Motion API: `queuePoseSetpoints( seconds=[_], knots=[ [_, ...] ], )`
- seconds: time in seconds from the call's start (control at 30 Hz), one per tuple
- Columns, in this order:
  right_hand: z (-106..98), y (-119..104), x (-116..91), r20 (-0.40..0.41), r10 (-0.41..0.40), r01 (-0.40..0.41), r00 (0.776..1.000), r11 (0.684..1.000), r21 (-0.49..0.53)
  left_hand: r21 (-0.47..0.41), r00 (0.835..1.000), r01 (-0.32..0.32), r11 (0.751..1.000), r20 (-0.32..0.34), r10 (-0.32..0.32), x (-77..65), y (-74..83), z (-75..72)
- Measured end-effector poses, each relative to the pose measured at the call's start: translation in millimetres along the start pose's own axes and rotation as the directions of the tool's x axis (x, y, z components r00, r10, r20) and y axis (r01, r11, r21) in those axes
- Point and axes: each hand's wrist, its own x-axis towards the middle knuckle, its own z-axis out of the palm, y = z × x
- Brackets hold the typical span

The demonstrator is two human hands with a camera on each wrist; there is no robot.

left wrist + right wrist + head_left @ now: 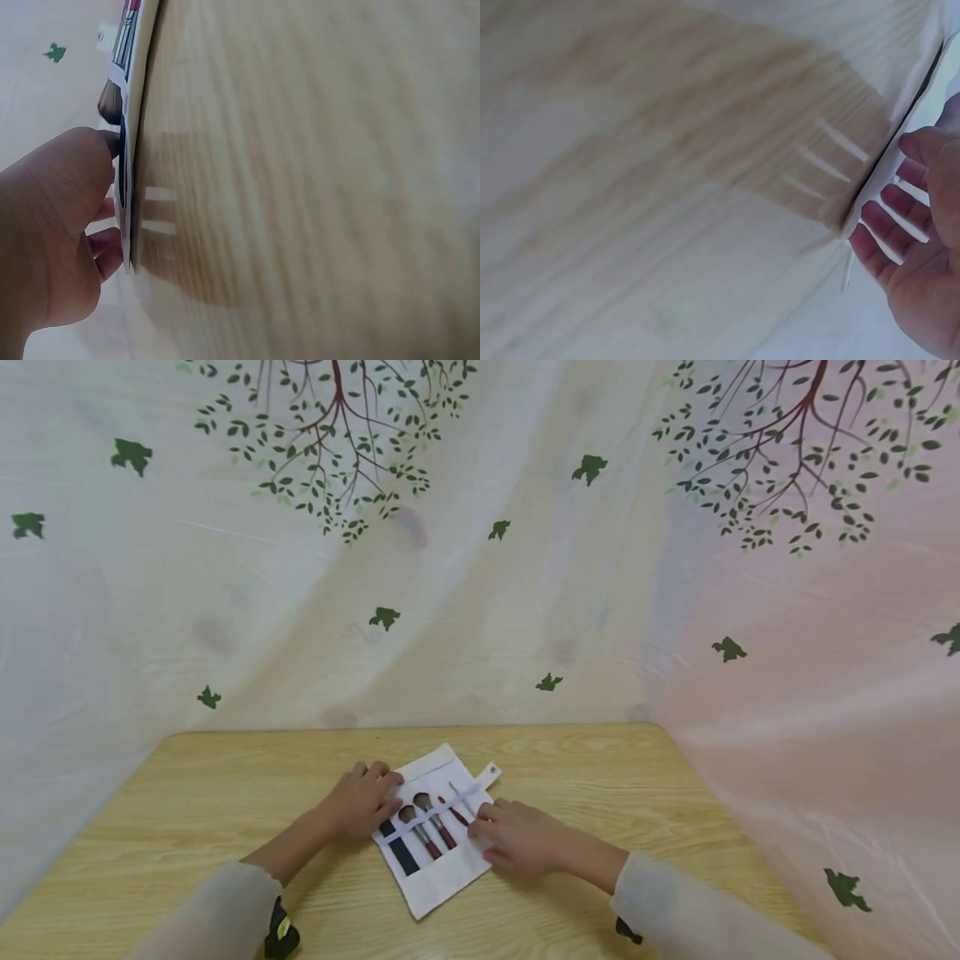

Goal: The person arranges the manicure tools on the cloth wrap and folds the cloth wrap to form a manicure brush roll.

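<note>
A white cloth brush roll (pixel 450 878) lies unfolded and tilted on the table. Its strap holds two makeup brushes with red handles (pixel 441 832), a thin red tool (pixel 453 811), a slim pale-tipped piece and a black flat item (pixel 400 847). On its left edge rests my left hand (pixel 363 800), thumb by the black item (pixel 124 176), fingertips touching the cloth. My right hand (pixel 521 837) lies on the opposite edge. In the right wrist view, its spread fingers (pixel 889 225) touch the white cloth from above, thumb included.
The wooden table (pixel 247 777) has rounded far corners. Behind it and along its sides hangs a pale curtain (pixel 480 635) printed with branches and green leaves. A snap tab (pixel 489 772) sticks out from the roll's far right side.
</note>
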Motion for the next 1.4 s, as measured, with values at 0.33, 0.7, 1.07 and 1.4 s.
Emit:
queuePoseSetpoints(
  seconds=[0.33,0.7,1.07,1.4],
  knots=[
    [-1.0,22.4,-4.7,0.054,0.01,-0.006,0.998,0.998,-0.065,0.007,0.993,0.114,0.993,0.006,-0.114,-26.0,24.6,-1.1],
    [-8.2,1.1,-6.1,-0.011,0.06,-0.059,0.998,0.998,0.031,-0.024,0.999,0.038,0.999,0.03,-0.037,-25.2,22.4,-8.7],
    [-7.3,-49.8,-2.9,0.006,0.173,-0.173,0.985,0.982,0.076,-0.036,0.975,-0.178,0.983,0.132,0.181,-22.6,-1.7,-17.7],
    [-7.4,-59.7,-1.7,-0.004,0.253,-0.253,0.967,0.967,0.033,-0.018,0.972,-0.218,0.976,0.089,0.218,-30.7,-1.8,-14.3]
  ],
)
